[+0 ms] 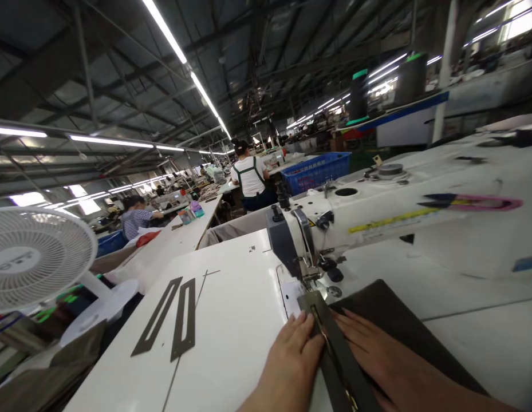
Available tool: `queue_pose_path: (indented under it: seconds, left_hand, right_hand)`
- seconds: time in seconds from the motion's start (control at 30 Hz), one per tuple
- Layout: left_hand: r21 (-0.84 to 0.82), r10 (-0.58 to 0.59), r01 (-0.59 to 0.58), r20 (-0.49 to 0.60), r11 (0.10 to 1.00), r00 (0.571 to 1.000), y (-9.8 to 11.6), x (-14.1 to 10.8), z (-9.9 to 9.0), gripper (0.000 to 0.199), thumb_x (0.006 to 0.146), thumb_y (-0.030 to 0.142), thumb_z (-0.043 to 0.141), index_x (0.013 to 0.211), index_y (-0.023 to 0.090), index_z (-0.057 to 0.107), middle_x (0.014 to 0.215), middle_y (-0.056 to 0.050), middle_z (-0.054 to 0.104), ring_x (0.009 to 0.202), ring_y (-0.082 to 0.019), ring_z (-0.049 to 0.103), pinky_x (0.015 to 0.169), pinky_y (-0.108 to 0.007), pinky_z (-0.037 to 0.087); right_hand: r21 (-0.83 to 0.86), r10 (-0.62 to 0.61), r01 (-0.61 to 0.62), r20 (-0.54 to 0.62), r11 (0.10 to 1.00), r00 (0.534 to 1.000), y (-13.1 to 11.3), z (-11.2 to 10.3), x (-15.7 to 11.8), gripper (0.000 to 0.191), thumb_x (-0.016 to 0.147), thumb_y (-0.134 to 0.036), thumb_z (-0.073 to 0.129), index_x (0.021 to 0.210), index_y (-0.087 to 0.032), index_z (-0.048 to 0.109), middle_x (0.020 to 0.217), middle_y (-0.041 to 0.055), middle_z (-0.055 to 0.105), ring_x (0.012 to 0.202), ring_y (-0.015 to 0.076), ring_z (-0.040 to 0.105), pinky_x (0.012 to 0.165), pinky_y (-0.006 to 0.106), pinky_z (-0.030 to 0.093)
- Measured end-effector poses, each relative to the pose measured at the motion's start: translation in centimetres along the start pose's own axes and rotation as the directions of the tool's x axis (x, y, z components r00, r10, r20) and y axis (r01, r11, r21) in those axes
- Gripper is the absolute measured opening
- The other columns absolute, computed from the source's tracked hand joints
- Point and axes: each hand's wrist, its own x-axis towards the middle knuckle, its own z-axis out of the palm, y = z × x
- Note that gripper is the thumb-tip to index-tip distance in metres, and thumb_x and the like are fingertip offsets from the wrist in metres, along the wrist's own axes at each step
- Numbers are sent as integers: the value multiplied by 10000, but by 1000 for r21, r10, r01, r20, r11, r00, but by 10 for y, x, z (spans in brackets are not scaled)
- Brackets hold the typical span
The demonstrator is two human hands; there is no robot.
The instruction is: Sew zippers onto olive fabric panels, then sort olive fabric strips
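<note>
A dark olive fabric strip with a gold-toothed zipper (339, 366) runs from the bottom edge up to the sewing machine's needle area (309, 279). My left hand (291, 350) lies on the strip's left edge, fingertips and thumb pressing it down. On its right side my right hand (373, 349) rests with fingers stretched out flat, over a larger dark fabric panel (388, 312). Part of that panel is hidden beneath my right hand and forearm. The far end of the strip sits at the presser foot, whose contact with it I cannot make out clearly.
Two slotted dark templates (186, 323) lie left on the white table (235, 309). Thread snips (476, 202) and a yellow measuring tape (392, 220) are on the machine. A white fan (29, 257) stands left. Two people sit ahead, near a blue crate (317, 171).
</note>
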Motion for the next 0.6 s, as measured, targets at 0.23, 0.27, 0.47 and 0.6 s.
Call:
queue_pose_path:
  seconds: [0.23,0.27,0.47,0.6]
  left_hand:
    - [15,102,-102,-13,995,995,-7,2,-6,289,952,192,380,1185,126,536,1120,-118,650,1135,-207,560,983,-371,459]
    - [37,95,-95,-8,995,995,-7,2,-5,282,949,192,384,1173,140,548,1100,-114,658,1122,-209,570,966,-373,474]
    - [141,102,-98,-18,985,995,-16,-3,9,260,935,196,383,1030,153,621,1213,-131,597,1146,-241,548,903,-364,527]
    - [168,162,-146,-89,975,983,-23,-8,19,246,926,161,406,1039,172,624,1157,-85,639,1127,-194,567,977,-333,476]
  right_hand:
    - [136,117,-104,-91,985,989,5,4,-1,477,861,-169,436,1337,-202,455,1293,82,535,1151,226,530,993,359,436]
    - [145,136,-117,-131,982,982,5,6,-1,452,876,-173,410,1323,-203,470,1264,81,561,1126,216,549,973,343,453]
    - [37,156,-152,-284,988,946,2,16,10,412,899,-198,387,1303,-203,462,1107,78,631,962,198,601,807,318,514]
    - [-98,124,-165,-337,981,933,-1,25,16,369,903,-263,405,1255,-210,501,995,63,632,892,210,576,758,336,474]
